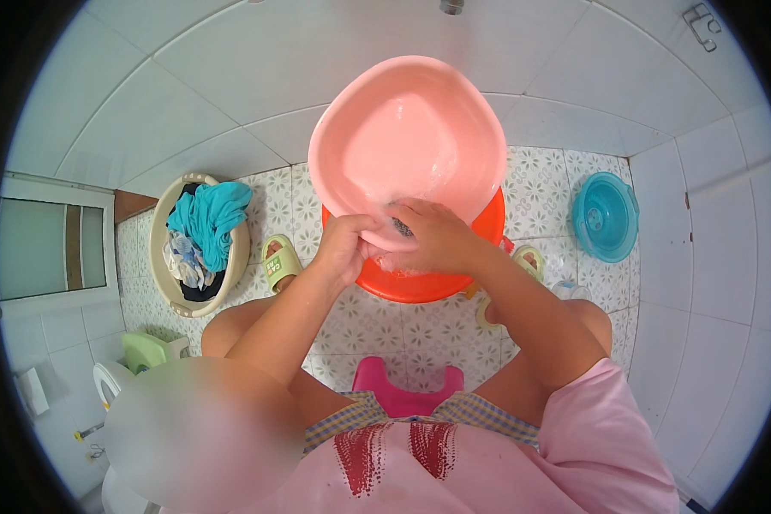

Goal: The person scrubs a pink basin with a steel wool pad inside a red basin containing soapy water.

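Pink plastic basin (pixel 407 137) tilts above an orange basin (pixel 428 278), its near rim gripped by left hand (pixel 344 248) and right hand (pixel 437 236).

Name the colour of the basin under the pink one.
Orange basin, seen in the head view beneath the pink basin.
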Tool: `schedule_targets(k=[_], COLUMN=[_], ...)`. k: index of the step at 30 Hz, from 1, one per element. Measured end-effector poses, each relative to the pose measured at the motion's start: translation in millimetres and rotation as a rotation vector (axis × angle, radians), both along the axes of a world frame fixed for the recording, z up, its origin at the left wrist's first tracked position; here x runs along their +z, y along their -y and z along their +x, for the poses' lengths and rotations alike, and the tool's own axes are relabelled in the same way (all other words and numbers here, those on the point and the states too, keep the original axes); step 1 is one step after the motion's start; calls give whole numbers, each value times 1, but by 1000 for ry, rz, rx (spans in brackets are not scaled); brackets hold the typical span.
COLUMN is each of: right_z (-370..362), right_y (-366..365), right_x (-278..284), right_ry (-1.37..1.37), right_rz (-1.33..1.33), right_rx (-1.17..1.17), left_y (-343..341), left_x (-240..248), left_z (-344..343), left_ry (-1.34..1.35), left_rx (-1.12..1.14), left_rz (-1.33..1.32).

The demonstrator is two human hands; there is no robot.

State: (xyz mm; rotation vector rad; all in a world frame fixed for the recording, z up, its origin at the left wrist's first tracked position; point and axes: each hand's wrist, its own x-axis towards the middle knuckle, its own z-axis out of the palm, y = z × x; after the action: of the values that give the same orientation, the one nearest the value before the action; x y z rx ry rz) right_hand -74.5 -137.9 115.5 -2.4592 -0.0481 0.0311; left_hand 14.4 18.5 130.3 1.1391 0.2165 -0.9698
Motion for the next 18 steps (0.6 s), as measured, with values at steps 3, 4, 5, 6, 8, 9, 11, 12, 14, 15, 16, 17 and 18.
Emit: schedule_targets(k=[3,4,5,6,8,9,11,12,14,15,16,17,18], right_z=[0,0,0,1,0,-2,-3,-3,-2,-2,-3,-4,-6], right_y=[2,3,3,2,6,11,16,17,15,15,16,17,19], right_x=[7,8,8,7,4,-1,-1,0,8,13,17,16,15], right_ry=[127,146,146,179,211,254,302,323,345,250,149,147,108], right_rz=[-73,-125,-125,-117,-110,-120,-125,-151,-169,-329,-491,-492,-584], right_rx=[29,51,50,38,23,60,102,112,127,72,14,14,-25], left_y=[1,1,1,1,1,0,-4,-6,-12,-14,-12,-10,-8], left_x=[1,4,8,14,26,33,39,37,26,21,19,17,17], left_z=[2,3,5,8,16,20,30,33,36,36,32,28,25], left_ry=[-21,-8,-8,-23,-38,-54,-60,-59,-54,-54,-6,42,40], left_rx=[6,24,24,12,-3,2,-21,-21,-136,-132,-119,-106,-106], left_rz=[-32,-63,-63,-120,-177,-162,-106,-107,-71,-68,-70,-72,-72])
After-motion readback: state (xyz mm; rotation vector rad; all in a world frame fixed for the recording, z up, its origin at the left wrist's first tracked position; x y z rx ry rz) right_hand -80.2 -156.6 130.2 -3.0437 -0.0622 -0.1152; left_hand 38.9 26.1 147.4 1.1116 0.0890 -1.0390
